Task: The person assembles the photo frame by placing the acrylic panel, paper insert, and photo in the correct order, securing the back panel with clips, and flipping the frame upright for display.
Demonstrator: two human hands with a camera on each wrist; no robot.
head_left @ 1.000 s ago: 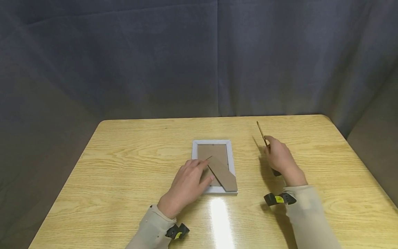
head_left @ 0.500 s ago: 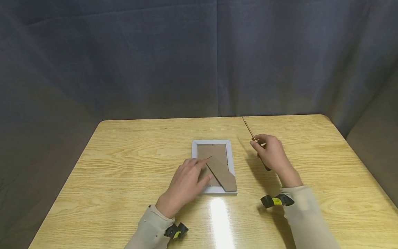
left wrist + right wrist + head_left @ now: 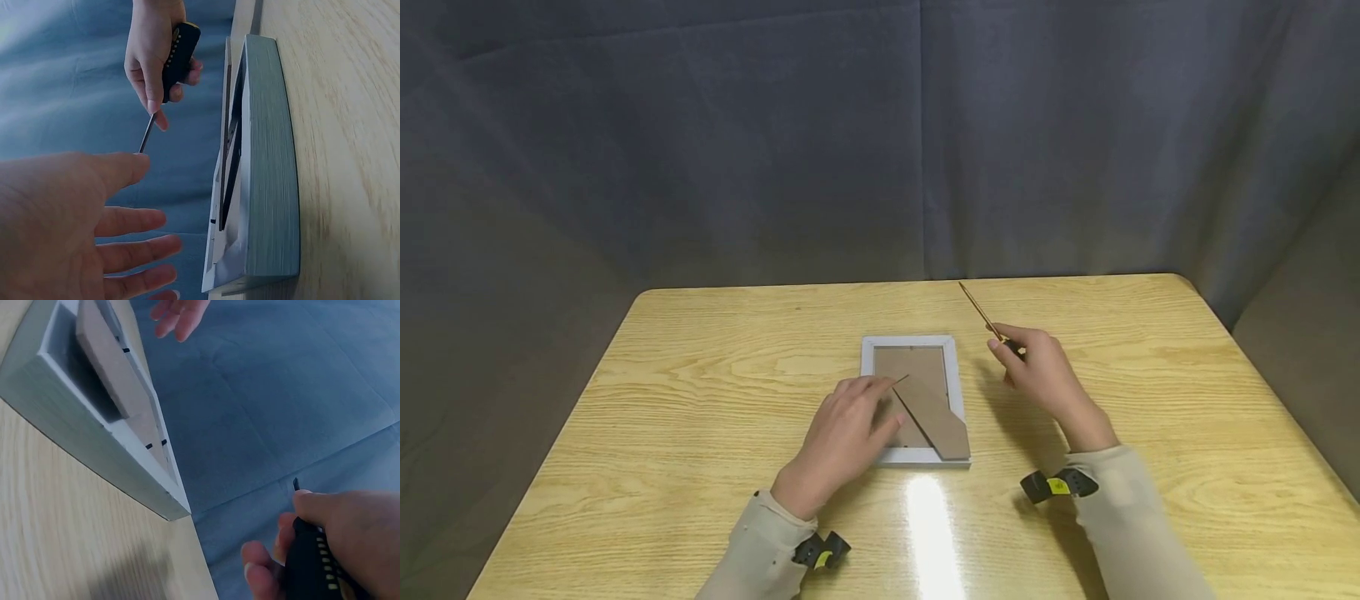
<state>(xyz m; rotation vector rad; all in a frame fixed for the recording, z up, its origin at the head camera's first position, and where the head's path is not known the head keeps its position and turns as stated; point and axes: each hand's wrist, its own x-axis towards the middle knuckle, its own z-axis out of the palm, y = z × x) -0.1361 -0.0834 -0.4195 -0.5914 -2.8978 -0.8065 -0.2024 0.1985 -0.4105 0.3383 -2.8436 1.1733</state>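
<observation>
A picture frame (image 3: 955, 383) with a white border lies face down on the wooden table, its brown backing board (image 3: 917, 362) upward. The cardboard stand (image 3: 936, 421) slants across the back, slightly raised. Over the frame's left side hovers my left hand (image 3: 838, 433), fingers extended and apart; in the left wrist view a gap shows between them and the frame. To the right of the frame, my right hand (image 3: 1045, 375) grips a screwdriver (image 3: 979, 310) above the table, its shaft pointing away and to the left. The screwdriver's black and yellow handle (image 3: 181, 59) shows in the left wrist view.
The wooden table (image 3: 700, 400) extends to both sides of the frame. A dark curtain (image 3: 775, 167) hangs behind its far edge. Small black tabs (image 3: 149, 446) stick out along the inside of the frame. A band with a black camera (image 3: 1037, 487) sits on the right wrist.
My right hand has moved left toward the frame with the screwdriver, whose tip has swung further left. My left hand has shifted very slightly left; the frame stays in place.
</observation>
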